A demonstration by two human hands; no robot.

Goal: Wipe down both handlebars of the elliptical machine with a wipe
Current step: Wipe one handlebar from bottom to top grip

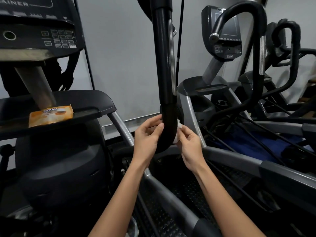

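While the wipe [179,125] sat bunched against the 3 o'clock side of the handlebar [165,65], at its lower bend, only two small white patches of it showed past the black tube. The right hand [190,142] pinched it there between thumb and curled fingertips. The left hand [147,135] lay at the bar's 9 o'clock side with fingers loosely curled onto the tube. Whether they also gripped an end of the wipe behind the bar could not be told.

The likeliest trouble was poor coverage: a wad that small would probably clean a narrow strip and miss the far face of the bend. A light pinch could also let it slip and drop onto the dark machine frame towards 6 o'clock. Since this bar looked like a swinging arm, a hard push might have shifted it and broken contact. The long upper stretch towards 12 o'clock still looked to need wiping, and the machine's other handlebar was out of view, so it could easily be skipped. A fresh pack of wipes [51,115] lay on the tray [95,101] at about 10 o'clock from the hands.
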